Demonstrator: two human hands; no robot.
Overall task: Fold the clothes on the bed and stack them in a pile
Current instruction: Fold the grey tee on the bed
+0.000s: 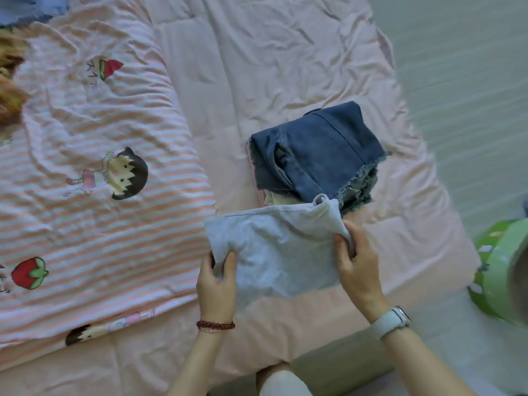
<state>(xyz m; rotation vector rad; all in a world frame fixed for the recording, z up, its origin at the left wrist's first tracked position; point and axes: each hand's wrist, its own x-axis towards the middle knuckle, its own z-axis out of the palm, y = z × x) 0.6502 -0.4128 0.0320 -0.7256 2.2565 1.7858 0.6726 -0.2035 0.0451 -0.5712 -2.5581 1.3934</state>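
Holding grey cloth (274,252) flat: your left hand (215,284) and right hand (357,267) pinch its sides, ready for jeans pile (317,155).

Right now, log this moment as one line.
left hand grips grey garment | right hand grips it | denim shorts top pile

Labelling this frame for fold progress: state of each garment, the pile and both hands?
grey garment: folded flat, held at both ends just in front of the pile
denim shorts: folded, top of the pile
pile: pale folded items under the shorts, only edges show
left hand: grip pinching the garment's left edge
right hand: grip pinching its right corner
striped quilt: spread out, wrinkled
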